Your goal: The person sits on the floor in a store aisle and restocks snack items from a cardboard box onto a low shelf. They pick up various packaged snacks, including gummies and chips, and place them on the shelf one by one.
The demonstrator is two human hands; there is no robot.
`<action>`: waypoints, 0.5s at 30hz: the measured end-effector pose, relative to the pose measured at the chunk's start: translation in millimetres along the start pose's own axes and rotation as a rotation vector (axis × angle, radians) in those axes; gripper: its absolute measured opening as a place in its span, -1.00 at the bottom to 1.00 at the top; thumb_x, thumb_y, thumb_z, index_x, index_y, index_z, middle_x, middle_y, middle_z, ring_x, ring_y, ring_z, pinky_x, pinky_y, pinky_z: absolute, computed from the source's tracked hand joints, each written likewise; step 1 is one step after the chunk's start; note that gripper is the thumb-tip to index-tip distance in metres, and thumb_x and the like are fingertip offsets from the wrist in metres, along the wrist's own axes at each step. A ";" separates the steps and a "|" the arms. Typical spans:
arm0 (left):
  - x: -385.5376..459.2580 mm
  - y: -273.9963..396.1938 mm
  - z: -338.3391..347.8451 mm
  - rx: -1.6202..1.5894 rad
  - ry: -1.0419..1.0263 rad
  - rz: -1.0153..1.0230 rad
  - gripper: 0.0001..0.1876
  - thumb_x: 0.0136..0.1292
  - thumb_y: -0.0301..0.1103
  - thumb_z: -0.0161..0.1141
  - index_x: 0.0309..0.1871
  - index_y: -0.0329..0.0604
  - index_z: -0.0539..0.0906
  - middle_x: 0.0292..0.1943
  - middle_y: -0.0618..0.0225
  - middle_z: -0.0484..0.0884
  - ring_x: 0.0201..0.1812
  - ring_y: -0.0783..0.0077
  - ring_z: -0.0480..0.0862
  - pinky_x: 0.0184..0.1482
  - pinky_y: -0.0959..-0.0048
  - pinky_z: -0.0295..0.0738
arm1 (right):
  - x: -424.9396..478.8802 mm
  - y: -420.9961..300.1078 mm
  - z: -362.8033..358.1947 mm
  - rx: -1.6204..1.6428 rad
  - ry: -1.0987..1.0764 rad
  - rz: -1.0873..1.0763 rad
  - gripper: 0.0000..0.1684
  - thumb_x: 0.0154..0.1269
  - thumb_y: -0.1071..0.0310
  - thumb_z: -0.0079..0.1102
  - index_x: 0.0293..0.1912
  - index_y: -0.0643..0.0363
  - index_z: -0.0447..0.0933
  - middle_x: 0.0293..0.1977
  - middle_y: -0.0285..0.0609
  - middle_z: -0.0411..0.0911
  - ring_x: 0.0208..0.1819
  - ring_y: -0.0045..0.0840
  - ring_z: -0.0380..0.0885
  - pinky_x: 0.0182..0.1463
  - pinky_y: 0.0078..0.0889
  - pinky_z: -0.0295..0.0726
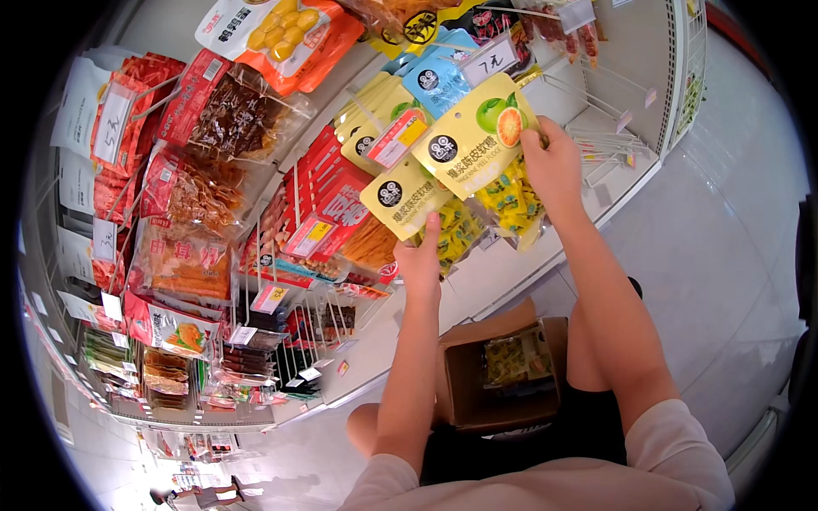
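Note:
My left hand (418,259) grips the lower edge of a yellow-topped bag of tangerine peel fudge (404,203), thumb on its front. With my right hand (553,163) I hold a second bag of the same fudge (476,135) by its right side, higher up and partly over the first. Both bags have clear lower parts showing yellow wrapped candies. Just behind them, more yellow bags (364,105) hang on a hook with a red and yellow price tag (397,137). An open cardboard box (450,383) rests by my lap, with a yellow candy bag (517,358) inside.
Red snack bags (329,185) hang left of the yellow ones, blue bags (438,76) above. Wire hooks (607,102) stick out at the upper right. More hanging snacks (217,115) fill the left. The white shelf base (511,274) runs below. A person (208,495) is far off, lower left.

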State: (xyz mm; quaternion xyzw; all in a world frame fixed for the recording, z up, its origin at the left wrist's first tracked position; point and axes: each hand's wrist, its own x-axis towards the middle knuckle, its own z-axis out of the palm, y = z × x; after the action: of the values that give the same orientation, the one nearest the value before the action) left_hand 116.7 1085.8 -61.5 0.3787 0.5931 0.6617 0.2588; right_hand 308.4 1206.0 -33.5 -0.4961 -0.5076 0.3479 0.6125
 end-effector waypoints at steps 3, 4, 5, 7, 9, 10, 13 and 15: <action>1.9 3.2 0.7 0.001 -0.015 -0.016 -0.58 0.38 -0.29 0.40 0.20 -0.32 0.64 0.11 0.32 0.71 0.09 0.52 0.62 0.19 0.44 0.46 | -1.4 -1.5 -2.8 0.108 -0.015 -0.018 -0.67 0.31 0.23 0.10 -0.09 0.26 0.61 -0.48 0.01 0.55 -0.46 -0.34 0.52 -0.28 -0.28 0.51; 0.5 5.6 2.2 0.014 -0.004 -0.001 -0.59 0.38 -0.30 0.40 0.20 -0.32 0.63 0.11 0.32 0.70 0.09 0.52 0.62 0.19 0.44 0.46 | -3.2 -1.9 -2.3 0.160 -0.026 -0.026 -0.68 0.31 0.24 0.11 -0.09 0.27 0.60 -0.50 -0.01 0.54 -0.47 -0.42 0.50 -0.29 -0.31 0.51; 1.3 6.0 2.8 0.001 -0.013 0.002 -0.59 0.39 -0.30 0.39 0.20 -0.32 0.63 0.11 0.32 0.70 0.09 0.52 0.62 0.19 0.44 0.46 | -3.7 -1.6 -1.9 0.181 -0.010 -0.029 -0.69 0.31 0.25 0.11 -0.09 0.28 0.60 -0.51 -0.03 0.52 -0.47 -0.47 0.48 -0.29 -0.34 0.50; 4.7 6.8 2.7 -0.025 -0.024 0.006 -0.59 0.39 -0.30 0.39 0.20 -0.32 0.63 0.11 0.31 0.70 0.09 0.53 0.62 0.18 0.44 0.47 | -3.2 -0.8 -0.5 0.222 0.017 -0.035 -0.71 0.32 0.28 0.11 -0.10 0.29 0.59 -0.52 -0.08 0.49 -0.47 -0.57 0.42 -0.31 -0.39 0.48; 5.2 9.4 1.6 -0.030 -0.023 -0.003 -0.59 0.39 -0.30 0.39 0.20 -0.32 0.63 0.11 0.31 0.70 0.08 0.52 0.62 0.18 0.45 0.47 | -3.7 -1.2 -1.9 0.220 0.009 -0.038 -0.72 0.34 0.29 0.10 -0.10 0.29 0.60 -0.51 -0.13 0.50 -0.47 -0.60 0.41 -0.31 -0.43 0.47; 5.5 13.0 3.5 -0.030 -0.026 0.011 -0.59 0.39 -0.30 0.39 0.20 -0.32 0.63 0.11 0.31 0.70 0.08 0.53 0.62 0.18 0.45 0.47 | -3.4 -2.0 -2.8 0.223 0.009 -0.042 -0.72 0.34 0.30 0.10 -0.10 0.29 0.60 -0.51 -0.16 0.50 -0.47 -0.62 0.40 -0.31 -0.45 0.46; 3.6 22.4 7.4 -0.004 -0.022 0.028 -0.60 0.39 -0.30 0.39 0.19 -0.32 0.63 0.10 0.33 0.70 0.07 0.54 0.62 0.17 0.45 0.48 | -4.7 -1.9 -2.4 0.345 -0.022 -0.050 -0.74 0.35 0.32 0.12 -0.09 0.29 0.61 -0.51 -0.25 0.50 -0.46 -0.70 0.38 -0.31 -0.53 0.44; 4.1 24.9 8.2 -0.003 -0.037 0.057 -0.60 0.39 -0.30 0.39 0.18 -0.32 0.64 0.08 0.34 0.71 0.06 0.55 0.63 0.16 0.45 0.48 | -3.8 -0.2 -1.4 0.347 -0.035 -0.079 -0.74 0.34 0.33 0.13 -0.08 0.29 0.61 -0.50 -0.29 0.50 -0.44 -0.74 0.37 -0.31 -0.55 0.43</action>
State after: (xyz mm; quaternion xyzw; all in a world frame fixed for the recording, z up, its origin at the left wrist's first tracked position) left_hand 123.6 1089.8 -36.3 0.4070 0.5761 0.6628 0.2513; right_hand 308.8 1202.1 -34.3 -0.3566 -0.4696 0.4145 0.6931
